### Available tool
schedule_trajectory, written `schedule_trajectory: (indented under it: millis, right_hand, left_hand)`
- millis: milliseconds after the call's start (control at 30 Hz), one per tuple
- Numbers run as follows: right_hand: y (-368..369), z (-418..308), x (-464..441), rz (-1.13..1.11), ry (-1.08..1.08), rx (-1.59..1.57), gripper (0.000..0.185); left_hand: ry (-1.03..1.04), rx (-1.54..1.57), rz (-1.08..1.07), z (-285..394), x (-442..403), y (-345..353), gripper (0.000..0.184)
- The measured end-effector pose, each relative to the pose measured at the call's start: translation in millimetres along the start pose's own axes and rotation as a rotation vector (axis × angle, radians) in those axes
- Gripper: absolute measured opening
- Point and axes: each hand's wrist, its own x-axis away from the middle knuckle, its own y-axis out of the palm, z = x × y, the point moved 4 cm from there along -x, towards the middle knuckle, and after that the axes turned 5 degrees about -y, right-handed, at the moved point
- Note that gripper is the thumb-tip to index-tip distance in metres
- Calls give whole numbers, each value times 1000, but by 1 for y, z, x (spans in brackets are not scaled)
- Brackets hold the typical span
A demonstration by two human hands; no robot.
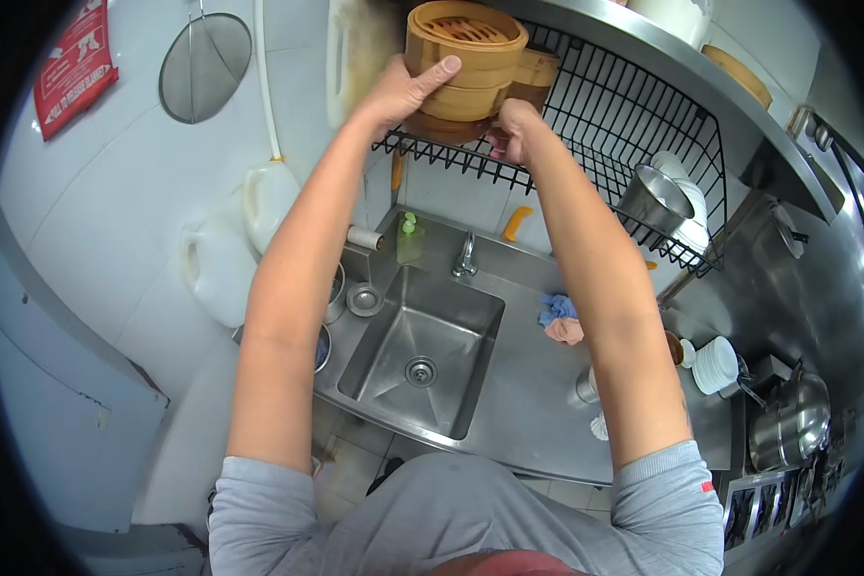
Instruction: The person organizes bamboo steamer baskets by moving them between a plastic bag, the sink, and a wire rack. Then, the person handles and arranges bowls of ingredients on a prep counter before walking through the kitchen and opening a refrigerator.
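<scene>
Both arms reach up to a stack of round bamboo steamers [466,72] on the black wire rack [634,125]. My left hand [400,94] grips the stack's left side, its thumb lying along the wall of the steamer. At the lower right of the stack is my right hand [518,132], fingers curled near the base; what its fingertips hold is partly hidden. Another bamboo steamer [536,75] stands behind, to the right of the stack.
Below are a steel sink [422,350] with a faucet [466,257], a green soap bottle [410,238] and a blue cloth [557,309]. A metal pot [655,199] and white dishes sit on the rack's right end. A steel shelf edge [739,91] runs above.
</scene>
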Motion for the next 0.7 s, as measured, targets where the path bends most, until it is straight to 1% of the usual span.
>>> schedule_trajectory:
  millis: [33,67,167,200,300,333,433,467,533,567,600,700]
  right_hand:
    - [3,2,-7,33,1,159,32]
    - [8,4,-13,-22,-25,361,26]
    - [20,12,-12,54,4,57,20]
    - [23,-4,13,141,-100,124,14]
    - [20,-18,15,-65,-446,62,17]
    - [20,-24,24,-154,-388,17,31]
    - [38,-31,37,-189,-459,25,56]
    - [42,-32,30,-174,-514,37,73]
    - [55,-40,39,-110,-606,212,78]
    - [60,-44,44,-78,-649,298,80]
    - [60,-46,45,-75,-623,317,86]
    - [54,-38,40,-156,-622,254,86]
  left_hand:
    - [-7,-49,12,6,0,-7,103]
    - [-150,-62,20,7,4,-14,106]
    - [-446,-356,-3,-57,-51,-50,107]
    - [-330,-343,-3,-48,-41,-49,106]
    - [-265,-376,18,-64,-47,-55,105]
    - [-274,-398,-55,-55,-38,-54,106]
    - [-265,-304,-64,-36,-18,-49,106]
    - [-287,-247,-34,-45,-25,-52,106]
    - [-336,-131,32,-61,-35,-61,107]
    - [-307,-143,49,-69,-38,-66,106]
    - [-281,-154,63,-64,-31,-65,105]
    - [-201,-248,63,-63,-28,-63,102]
